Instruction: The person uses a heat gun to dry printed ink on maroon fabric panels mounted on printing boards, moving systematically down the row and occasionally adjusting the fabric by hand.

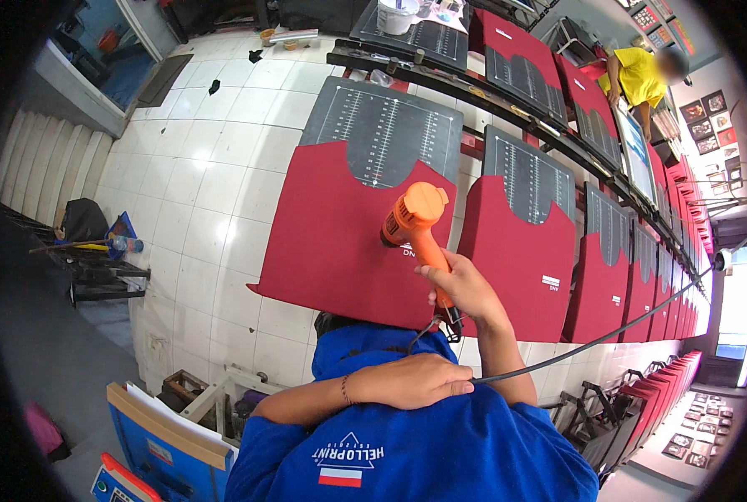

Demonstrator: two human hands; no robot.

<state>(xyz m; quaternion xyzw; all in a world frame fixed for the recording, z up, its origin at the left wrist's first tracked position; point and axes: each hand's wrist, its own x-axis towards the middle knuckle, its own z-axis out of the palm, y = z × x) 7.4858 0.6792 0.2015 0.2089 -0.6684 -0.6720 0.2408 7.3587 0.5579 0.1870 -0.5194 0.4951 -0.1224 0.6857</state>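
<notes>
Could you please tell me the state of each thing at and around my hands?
Right hand: closed around the heat gun's handle.
Orange heat gun: held over the nearest red garment; whether it is on, I cannot tell.
Left hand: closed on the cable.
Black cable: extended, slightly bowed.
Nearest red garment: spread out over the board.
Grey board: partly covered.

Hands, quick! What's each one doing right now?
Left hand: closed, holding the dark cable.
Right hand: closed, holding the orange heat gun by its handle.
</notes>
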